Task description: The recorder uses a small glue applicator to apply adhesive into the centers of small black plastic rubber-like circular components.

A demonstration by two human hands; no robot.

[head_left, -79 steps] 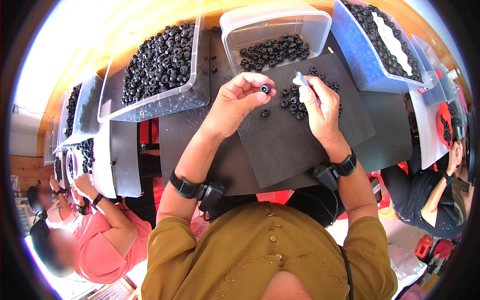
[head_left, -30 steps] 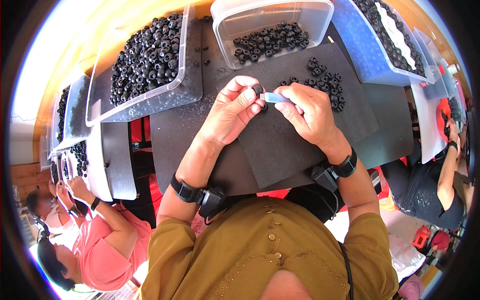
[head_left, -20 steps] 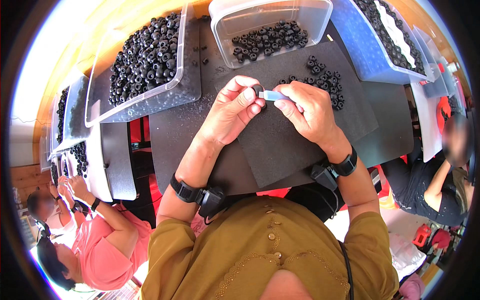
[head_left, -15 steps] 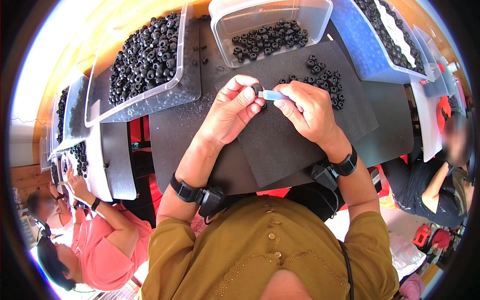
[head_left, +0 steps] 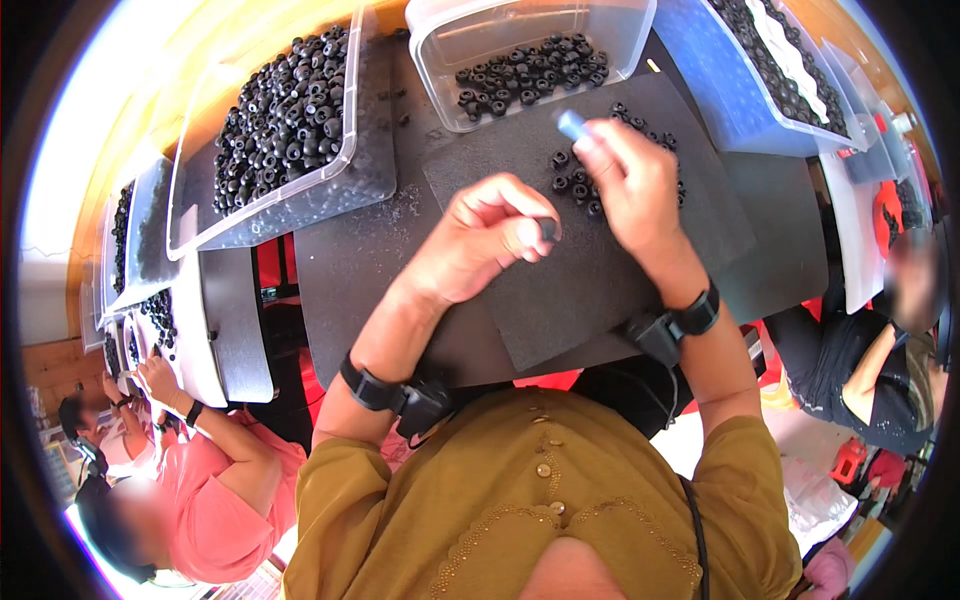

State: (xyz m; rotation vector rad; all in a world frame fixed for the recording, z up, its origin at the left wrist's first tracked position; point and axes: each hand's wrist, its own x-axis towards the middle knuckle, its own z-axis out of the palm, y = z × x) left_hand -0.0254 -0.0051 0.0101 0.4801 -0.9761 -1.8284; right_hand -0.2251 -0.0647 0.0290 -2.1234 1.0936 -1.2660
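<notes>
compared with half a second ago, the 2 hands have parted. then, the pale end of the light blue tool [head_left: 572, 125] met the small black piece [head_left: 547, 229]; now the tool is up and away from it, its tip pointing toward the middle tub [head_left: 500, 55], and it is smeared by motion. the left hand [head_left: 487, 240] has dropped a little and pinches the black piece between thumb and forefinger. the right hand [head_left: 640, 190] has risen and grips the tool, above the loose black pieces [head_left: 577, 190] on the mat [head_left: 560, 300]. more of that pile shows to the left of the right hand than before.

the piece is dark and rounded, mostly covered by the fingers; those in the pile are round, several with a hole. the mat is flat, black and matte, lying askew on the smooth dark table [head_left: 345, 290]. 3 plastic tubs stand behind: the left tub [head_left: 350, 110], clear and heaped with black pieces; the middle one, cloudy, with fewer; and the bluish right tub [head_left: 700, 90], with a white wavy strip [head_left: 785, 60] over its pieces. any writing is too small to read.
</notes>
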